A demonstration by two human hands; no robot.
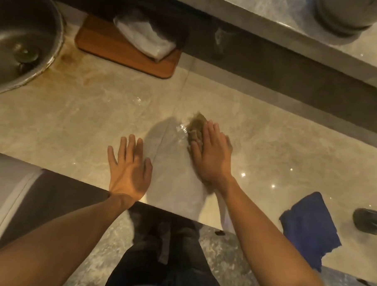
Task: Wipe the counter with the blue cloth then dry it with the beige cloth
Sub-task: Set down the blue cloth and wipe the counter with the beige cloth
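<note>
My right hand [213, 157] presses flat on the beige cloth [195, 127], which sticks out past the fingertips on the pale marble counter [87, 116]. Wet streaks glisten just left of the cloth. My left hand [128, 170] rests flat on the counter with its fingers spread and nothing under it, near the front edge. The blue cloth [309, 226] lies crumpled at the counter's front right, hanging a little over the edge, well apart from both hands.
A round metal sink [21, 38] sits at the back left with brown stains beside it. A wooden tray [122, 51] holding a white folded cloth [144, 36] stands at the back. A dark object [370, 221] lies at the right edge. A raised grey ledge [295, 61] runs behind.
</note>
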